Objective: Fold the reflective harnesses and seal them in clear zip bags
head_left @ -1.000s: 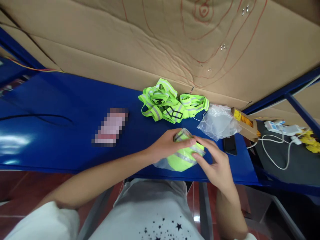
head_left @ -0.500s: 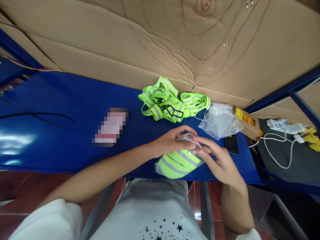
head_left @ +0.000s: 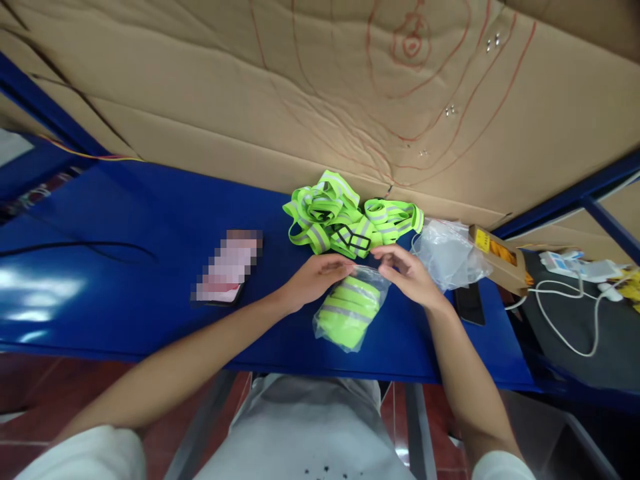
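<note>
A clear plastic bag [head_left: 316, 327] with a folded neon-yellow reflective strap [head_left: 350, 312] inside lies on the blue table near its front edge. At the bag's upper left corner, my left hand [head_left: 320, 279] is closed with thumb and fingers pinching the edge. My right hand [head_left: 407, 272] has curled fingers at the upper right corner, the thumb against the plastic; its exact grip is partly hidden. Just behind my hands is a loose heap of neon-yellow reflective straps [head_left: 320, 207] with a black buckle [head_left: 354, 239].
Right of my right hand are more clear plastic bags [head_left: 445, 253], a dark phone [head_left: 470, 305] and a small cardboard box [head_left: 500, 257]. A blurred-out phone [head_left: 230, 267] lies left. A cardboard panel [head_left: 200, 87] stands along the back of the blue table [head_left: 125, 280]; white cables [head_left: 590, 333] lie far right.
My hands have moved apart to the two upper corners of the bag. The bag now lies flatter, its strap more plainly visible. The view has tilted slightly up.
</note>
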Demonstrator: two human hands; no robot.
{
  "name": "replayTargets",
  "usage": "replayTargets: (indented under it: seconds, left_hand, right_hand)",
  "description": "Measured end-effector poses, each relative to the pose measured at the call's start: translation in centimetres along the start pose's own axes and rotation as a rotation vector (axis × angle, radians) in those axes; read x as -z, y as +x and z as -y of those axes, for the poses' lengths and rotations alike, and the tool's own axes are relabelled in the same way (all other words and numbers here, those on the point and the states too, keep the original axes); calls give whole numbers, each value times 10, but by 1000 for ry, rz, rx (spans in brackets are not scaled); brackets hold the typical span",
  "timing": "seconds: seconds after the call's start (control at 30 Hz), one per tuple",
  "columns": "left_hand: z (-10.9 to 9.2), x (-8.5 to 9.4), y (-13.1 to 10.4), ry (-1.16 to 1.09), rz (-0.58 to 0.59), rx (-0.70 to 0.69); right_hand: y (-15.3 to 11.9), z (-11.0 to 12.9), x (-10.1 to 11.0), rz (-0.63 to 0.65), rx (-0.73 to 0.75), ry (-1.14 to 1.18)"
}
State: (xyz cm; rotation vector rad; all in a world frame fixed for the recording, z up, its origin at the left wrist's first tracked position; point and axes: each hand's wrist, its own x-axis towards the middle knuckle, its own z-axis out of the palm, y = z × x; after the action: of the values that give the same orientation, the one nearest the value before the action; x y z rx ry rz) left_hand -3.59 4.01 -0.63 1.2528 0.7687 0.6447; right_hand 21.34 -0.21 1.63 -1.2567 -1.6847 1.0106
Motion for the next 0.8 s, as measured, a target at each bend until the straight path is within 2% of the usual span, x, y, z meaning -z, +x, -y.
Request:
replayTargets:
  seconds: [0.1,0.17,0.27,0.37,0.43,0.57,0.67,0.8]
  left_hand:
    - [-2,0,-2,-103,-38,-33]
    - [-3,0,-1,-185,-94,-60]
    - [-3,-1,1,-265,-124,-86]
    - [-2,-3,0,-193,6,-32]
    - [0,-4,-2,-117,71,5]
    - [1,0,1,-145,62,-33]
    - [-1,6,7,-199,66,-28]
    - [-5,10,11,-233,78,15]
  right_hand:
    - [-7,-7,0,163,-143,87]
    - [-10,-9,1,194,-228,106]
    - [-10,-9,-4,97,-229,111]
    - [-8,-6,-14,7,-194,159]
    - [-8,-5,-17,9,-195,190]
    - [-7,-7,-10,6,-214,216]
    - [-4,-11,-7,-73,-212,250]
    - [1,-14,-14,-203,-174,289]
